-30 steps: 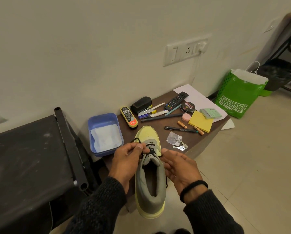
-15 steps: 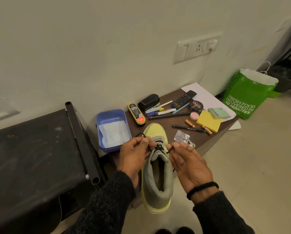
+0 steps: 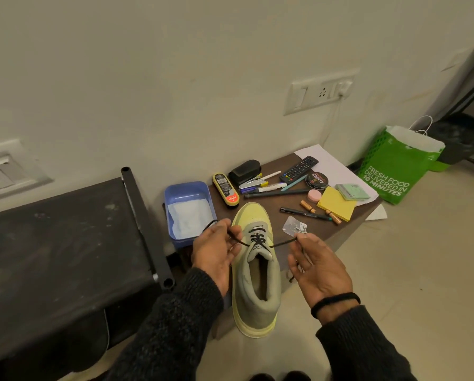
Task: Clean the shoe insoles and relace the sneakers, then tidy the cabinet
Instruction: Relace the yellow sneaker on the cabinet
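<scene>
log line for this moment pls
step: relacing | left hand and right hand: each pinch dark lace end | yellow-green sneaker: on brown table

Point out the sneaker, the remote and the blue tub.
sneaker (image 3: 251,214): head view, on its yellow toe.
remote (image 3: 299,169): head view, on the middle of its keypad.
blue tub (image 3: 172,192): head view, on its back left rim.

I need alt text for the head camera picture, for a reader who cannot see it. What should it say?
Two hands pull the black lace of a yellow-green sneaker out to both sides: the left hand pinches one end, the right hand the other. The toe rests on a small brown table holding pens, a remote control, yellow sticky notes and a blue tray.
</scene>
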### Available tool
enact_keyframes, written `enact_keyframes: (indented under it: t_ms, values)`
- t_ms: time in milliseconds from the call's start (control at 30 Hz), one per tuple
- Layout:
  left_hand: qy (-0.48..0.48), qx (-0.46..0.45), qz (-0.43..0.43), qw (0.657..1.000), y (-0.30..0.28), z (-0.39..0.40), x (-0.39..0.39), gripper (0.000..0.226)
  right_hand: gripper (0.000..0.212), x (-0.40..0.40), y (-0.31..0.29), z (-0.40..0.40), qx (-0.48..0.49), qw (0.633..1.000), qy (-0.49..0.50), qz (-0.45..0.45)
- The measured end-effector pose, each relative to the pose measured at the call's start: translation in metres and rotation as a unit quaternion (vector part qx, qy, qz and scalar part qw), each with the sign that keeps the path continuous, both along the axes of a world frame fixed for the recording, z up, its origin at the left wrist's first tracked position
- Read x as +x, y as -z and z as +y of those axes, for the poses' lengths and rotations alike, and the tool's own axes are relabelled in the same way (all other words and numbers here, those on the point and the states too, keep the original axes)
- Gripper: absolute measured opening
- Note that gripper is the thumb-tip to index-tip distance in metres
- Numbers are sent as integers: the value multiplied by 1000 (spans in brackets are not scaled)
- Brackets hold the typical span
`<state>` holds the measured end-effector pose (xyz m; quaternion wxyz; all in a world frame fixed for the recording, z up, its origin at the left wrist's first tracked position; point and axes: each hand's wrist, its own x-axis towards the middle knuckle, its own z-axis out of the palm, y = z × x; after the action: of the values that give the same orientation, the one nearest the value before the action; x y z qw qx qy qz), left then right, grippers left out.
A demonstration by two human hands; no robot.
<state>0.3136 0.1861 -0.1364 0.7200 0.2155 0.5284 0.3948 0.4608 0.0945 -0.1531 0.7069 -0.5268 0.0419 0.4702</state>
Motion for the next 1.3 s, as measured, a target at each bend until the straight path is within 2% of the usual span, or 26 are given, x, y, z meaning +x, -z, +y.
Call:
enact_keyframes:
  t_ms: [67, 200, 300, 433, 667, 833, 1000, 1200, 1300]
  values:
    - [20, 81, 57, 995, -6, -1, -3, 22, 30, -1, -17, -3, 11, 999, 11, -50]
    - [55, 160, 72, 983, -32, -3, -11, 25, 32, -5, -64, -6, 70, 989, 0, -133]
    - [92, 228, 98, 964, -70, 3, -13, 27, 23, -4, -114, -7, 79, 966, -25, -246]
    - [153, 325, 145, 922, -144, 19, -21, 28, 21, -4, -184, -8, 78, 917, -45, -389]
    - [187, 451, 217, 845, -263, 10, -35, 27, 26, -12, -287, -14, 102, 855, -34, -508]
    - [190, 492, 245, 814, -316, -10, -39, 25, 18, -20, -330, -14, 96, 836, -37, -539]
    - [188, 530, 319, 763, -330, -27, -36, 16, 8, -35, -343, -26, 57, 823, -45, -563]
    - [172, 546, 313, 758, -335, -38, -34, 14, 10, -42, -349, -26, 64, 822, -90, -558]
    - [169, 545, 318, 757, -335, -41, -29, 12, 13, -47, -350, -23, 87, 835, -105, -534]
